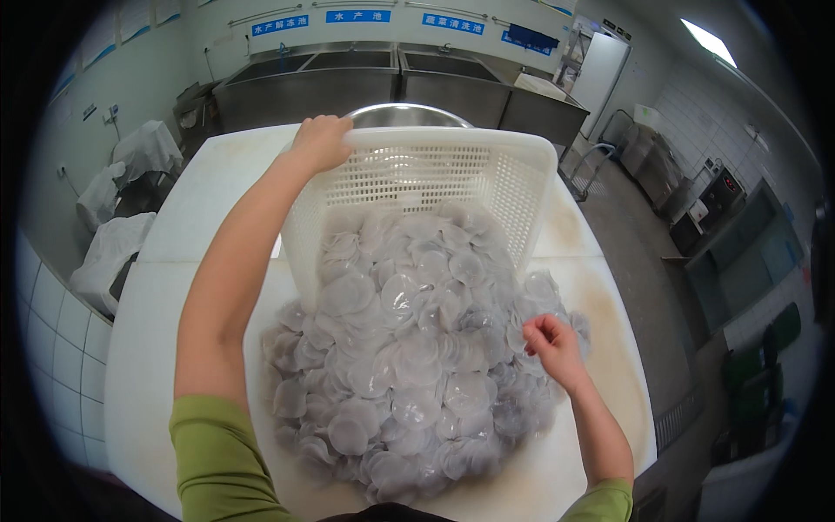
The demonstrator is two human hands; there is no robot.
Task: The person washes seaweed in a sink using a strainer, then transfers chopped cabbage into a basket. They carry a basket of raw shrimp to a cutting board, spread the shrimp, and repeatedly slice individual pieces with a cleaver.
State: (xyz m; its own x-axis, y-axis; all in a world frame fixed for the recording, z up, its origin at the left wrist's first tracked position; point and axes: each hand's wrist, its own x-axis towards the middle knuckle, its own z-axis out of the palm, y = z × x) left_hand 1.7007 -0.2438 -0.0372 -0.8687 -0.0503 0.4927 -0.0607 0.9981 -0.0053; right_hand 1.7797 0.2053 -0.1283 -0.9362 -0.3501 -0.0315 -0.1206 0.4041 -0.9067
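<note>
A white perforated plastic basket (525, 196) is tipped towards me on the white tabletop (176, 287). Out of its mouth spreads a large heap of thin, round, translucent greyish slices (417, 352); what food they are I cannot tell. Wet, shiny and overlapping, they lie partly in the basket and partly on the table. My left hand (323, 145) grips the basket's raised rim at its far left corner. Over the heap's right side hovers my right hand (554, 349), its fingers curled. Whether a slice is pinched in it is hidden.
Behind the basket shows the rim of a round metal bowl (408, 114). Stainless steel sinks (313, 91) line the back wall under blue signs. A metal trolley handle (590, 160) stands beyond the table's right edge. Cloth-covered objects (114, 254) are at the left, green bins (750, 378) at the right.
</note>
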